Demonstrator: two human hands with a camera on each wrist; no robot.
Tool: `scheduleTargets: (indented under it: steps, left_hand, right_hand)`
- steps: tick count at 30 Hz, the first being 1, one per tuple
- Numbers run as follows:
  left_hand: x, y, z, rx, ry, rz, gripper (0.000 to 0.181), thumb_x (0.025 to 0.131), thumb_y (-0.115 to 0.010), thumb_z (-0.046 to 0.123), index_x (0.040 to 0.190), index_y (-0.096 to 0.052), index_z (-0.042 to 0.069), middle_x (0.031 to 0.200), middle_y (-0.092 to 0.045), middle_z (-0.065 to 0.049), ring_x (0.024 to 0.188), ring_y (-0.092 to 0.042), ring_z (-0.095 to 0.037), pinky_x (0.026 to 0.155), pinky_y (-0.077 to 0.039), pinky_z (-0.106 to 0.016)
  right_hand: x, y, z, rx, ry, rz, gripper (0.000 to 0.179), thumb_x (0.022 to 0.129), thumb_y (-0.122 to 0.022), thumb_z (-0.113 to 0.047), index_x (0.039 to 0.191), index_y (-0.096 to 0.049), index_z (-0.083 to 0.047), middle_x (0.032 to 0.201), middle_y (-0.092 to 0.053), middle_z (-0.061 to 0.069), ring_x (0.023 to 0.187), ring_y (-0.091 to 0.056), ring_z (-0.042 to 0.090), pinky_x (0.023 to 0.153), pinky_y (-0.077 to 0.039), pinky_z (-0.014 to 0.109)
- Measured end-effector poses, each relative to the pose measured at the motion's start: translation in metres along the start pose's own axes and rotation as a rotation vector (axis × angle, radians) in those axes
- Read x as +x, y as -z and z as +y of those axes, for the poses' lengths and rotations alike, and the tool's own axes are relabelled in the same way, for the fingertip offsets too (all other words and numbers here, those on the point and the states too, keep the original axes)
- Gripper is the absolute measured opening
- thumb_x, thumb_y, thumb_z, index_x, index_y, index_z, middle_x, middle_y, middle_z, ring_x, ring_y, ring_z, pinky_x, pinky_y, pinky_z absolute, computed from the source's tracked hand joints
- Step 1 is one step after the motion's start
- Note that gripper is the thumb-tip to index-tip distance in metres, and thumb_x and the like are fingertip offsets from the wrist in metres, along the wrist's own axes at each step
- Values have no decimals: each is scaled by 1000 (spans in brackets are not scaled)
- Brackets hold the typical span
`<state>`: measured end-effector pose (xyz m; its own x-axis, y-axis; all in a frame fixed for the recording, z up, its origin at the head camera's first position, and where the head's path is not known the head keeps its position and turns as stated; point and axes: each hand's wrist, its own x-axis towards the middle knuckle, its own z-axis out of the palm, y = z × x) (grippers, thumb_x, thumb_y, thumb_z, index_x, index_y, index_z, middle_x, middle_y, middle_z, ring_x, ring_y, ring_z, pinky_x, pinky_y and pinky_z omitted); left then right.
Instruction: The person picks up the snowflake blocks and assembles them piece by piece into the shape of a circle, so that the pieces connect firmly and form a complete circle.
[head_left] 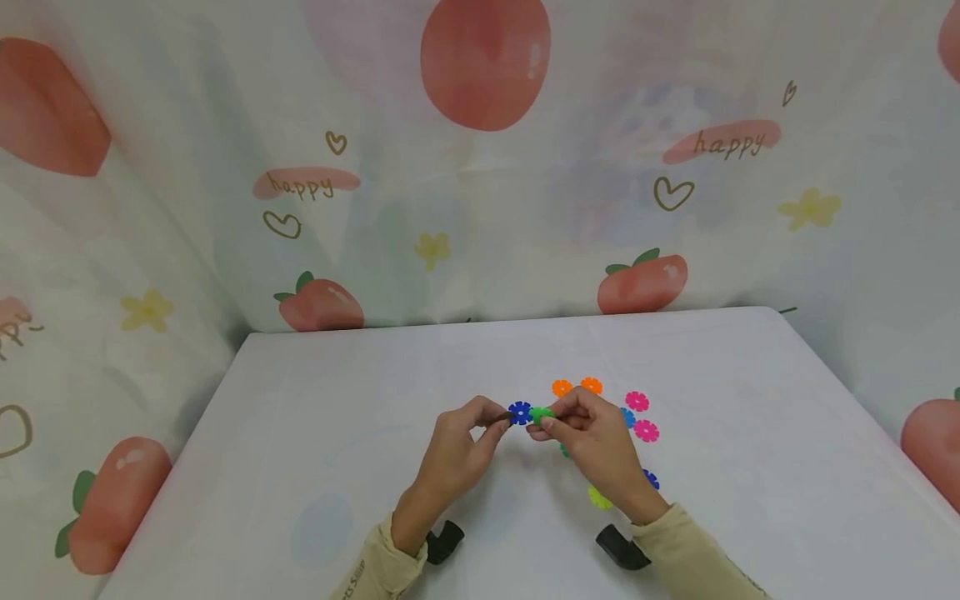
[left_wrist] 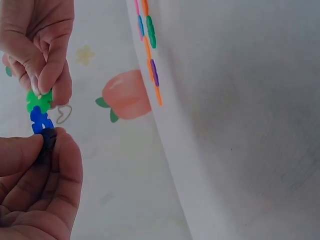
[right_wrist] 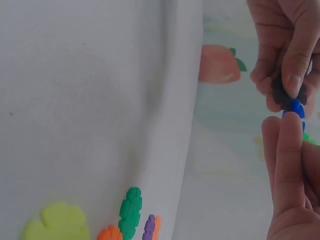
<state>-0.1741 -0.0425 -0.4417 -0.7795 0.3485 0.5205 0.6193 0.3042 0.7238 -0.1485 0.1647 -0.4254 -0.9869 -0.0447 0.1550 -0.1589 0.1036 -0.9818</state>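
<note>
Above the white table, my left hand (head_left: 453, 450) pinches a dark, nearly black snowflake disc (left_wrist: 48, 139) between thumb and fingers. Joined to it at the edge is a blue snowflake disc (head_left: 520, 412), which spans the small gap between both hands. My right hand (head_left: 600, 437) pinches a bright green snowflake disc (head_left: 540, 413) that meets the far side of the blue one. In the left wrist view the three discs line up in a short chain. Fingertips hide parts of the dark and green discs.
Loose discs lie around the right hand on the table (head_left: 300, 417): orange (head_left: 591, 385), pink (head_left: 637, 402), yellow (head_left: 600, 497), dark blue (head_left: 651, 478) and several more. Black curved pieces (head_left: 623, 547) show by both wrists. A fruit-print curtain (head_left: 510, 208) hangs behind the table.
</note>
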Motion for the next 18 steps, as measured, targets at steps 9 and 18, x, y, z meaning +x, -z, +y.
scheduleTargets:
  steps: [9, 18]
  left_hand:
    - [-1, -2, 0, 59, -58, -3, 15, 93, -75, -13, 102, -72, -2, 95, -77, -12, 83, -71, -19, 81, -61, -33]
    - [-2, -10, 0, -6, 9, 80, 11, 94, -76, -11, 99, -72, -2, 95, -79, -11, 86, -77, -21, 83, -63, -37]
  right_hand:
    - [-1, -6, 3, -24, -27, 45, 11, 96, -71, 13, 101, -63, 8, 96, -76, 20, 85, -80, 30, 85, -60, 28]
    - [3, -9, 9, 34, -26, 75, 10, 97, -70, 13, 104, -62, 12, 98, -74, 23, 86, -80, 27, 85, -59, 27]
